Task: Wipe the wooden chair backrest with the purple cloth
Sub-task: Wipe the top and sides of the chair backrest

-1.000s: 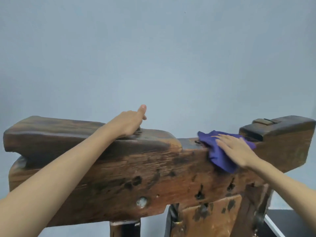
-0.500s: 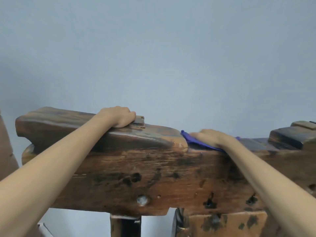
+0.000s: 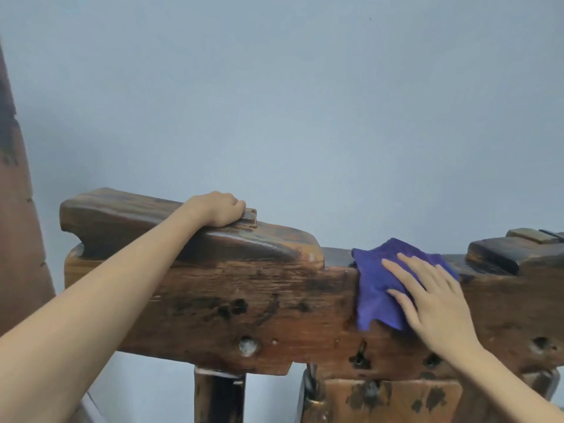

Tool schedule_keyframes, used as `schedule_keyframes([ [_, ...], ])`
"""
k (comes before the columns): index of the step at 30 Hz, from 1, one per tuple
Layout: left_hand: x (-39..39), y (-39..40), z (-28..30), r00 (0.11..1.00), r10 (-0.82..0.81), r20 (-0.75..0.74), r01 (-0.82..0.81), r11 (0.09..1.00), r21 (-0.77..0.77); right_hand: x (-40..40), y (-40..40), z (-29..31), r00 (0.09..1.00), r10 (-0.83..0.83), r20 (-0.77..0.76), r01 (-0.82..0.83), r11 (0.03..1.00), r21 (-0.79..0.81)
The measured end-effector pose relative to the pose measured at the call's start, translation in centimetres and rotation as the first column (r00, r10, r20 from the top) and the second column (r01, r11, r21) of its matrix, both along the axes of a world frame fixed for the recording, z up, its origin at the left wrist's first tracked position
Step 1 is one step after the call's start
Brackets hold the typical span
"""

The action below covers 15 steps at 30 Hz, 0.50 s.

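The wooden chair backrest (image 3: 250, 303) is a thick, dark, worn beam that spans the view, with holes and stains on its front face. A purple cloth (image 3: 377, 285) hangs over its top edge and down the front, right of centre. My right hand (image 3: 433, 300) lies flat on the cloth with fingers spread, pressing it against the front face. My left hand (image 3: 218, 209) curls over the raised top piece at the left and grips the backrest next to a small wooden peg.
A plain grey-blue wall (image 3: 305, 102) fills the background. A reddish-brown wooden piece (image 3: 18, 239) stands at the far left edge. Chair uprights (image 3: 218, 395) and a lower wooden panel (image 3: 390, 401) show beneath the beam. A raised block (image 3: 494, 254) sits on the top at right.
My right hand has brought the cloth from the top edge down onto the front face, with its fingers now spread flat. The left hand stays gripping the top. The view has shifted slightly.
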State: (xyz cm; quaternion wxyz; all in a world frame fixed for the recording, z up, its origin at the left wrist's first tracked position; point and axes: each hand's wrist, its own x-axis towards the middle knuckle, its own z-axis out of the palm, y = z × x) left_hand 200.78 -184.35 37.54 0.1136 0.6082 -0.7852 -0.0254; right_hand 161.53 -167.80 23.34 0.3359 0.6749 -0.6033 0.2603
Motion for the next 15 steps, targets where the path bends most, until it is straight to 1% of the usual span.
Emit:
schedule_keyframes([
  [1,-0.1,0.1,-0.1,1.0,0.003,0.003,-0.003,1.0,-0.005,-0.6,-0.2,-0.4,0.998,-0.016,0.055,0.019,0.998,-0.053],
  [2,-0.1,0.2,-0.1,1.0,0.004,0.003,-0.004,1.0,-0.011,-0.7,-0.6,-0.5,0.987,-0.024,0.16,0.039,0.995,-0.091],
  [3,-0.1,0.2,-0.1,1.0,0.003,0.002,-0.003,1.0,-0.018,-0.2,-1.1,-0.2,0.955,-0.038,0.294,0.073,0.991,-0.111],
  [4,-0.1,0.1,-0.1,1.0,0.006,0.0,-0.006,1.0,-0.025,0.9,-1.6,0.6,0.9,-0.068,0.43,0.123,0.987,-0.101],
  [6,0.0,0.1,-0.1,1.0,0.007,-0.008,-0.007,0.999,-0.038,3.2,-3.3,2.8,0.742,-0.131,0.657,0.195,0.98,-0.025],
  [7,0.0,0.1,0.0,1.0,0.007,-0.014,-0.008,0.999,-0.04,4.2,-4.1,4.5,0.635,-0.142,0.76,0.191,0.981,0.023],
  [8,0.1,0.1,0.0,1.0,0.007,-0.02,-0.008,0.999,-0.039,5.0,-5.2,6.3,0.461,-0.1,0.882,0.134,0.99,0.042],
  [9,0.1,0.1,0.1,1.0,0.009,-0.024,-0.01,0.999,-0.036,5.7,-6.3,8.0,0.215,-0.024,0.976,0.021,1.0,0.02],
  [10,0.2,0.2,0.1,1.0,0.011,-0.026,-0.012,0.999,-0.035,6.7,-7.2,9.5,-0.011,0.034,0.999,-0.12,0.992,-0.035],
  [11,0.2,0.2,0.1,1.0,0.011,-0.024,-0.012,0.999,-0.035,8.0,-7.7,10.6,-0.136,0.057,0.989,-0.248,0.965,-0.09],
  [12,0.3,0.2,0.1,1.0,0.009,-0.02,-0.009,0.999,-0.036,9.9,-8.0,11.3,-0.199,0.065,0.978,-0.378,0.916,-0.138],
  [13,0.3,0.2,0.1,1.0,0.008,-0.016,-0.008,0.999,-0.036,12.0,-8.2,11.4,-0.18,0.07,0.981,-0.506,0.849,-0.153],
  [14,0.3,0.1,0.1,1.0,0.006,-0.015,-0.007,0.999,-0.035,14.3,-8.3,11.0,-0.04,0.082,0.996,-0.597,0.797,-0.09],
  [15,0.3,0.0,0.1,1.0,0.007,-0.018,-0.008,0.999,-0.031,16.6,-8.4,10.4,0.241,0.107,0.965,-0.61,0.79,0.064],
])
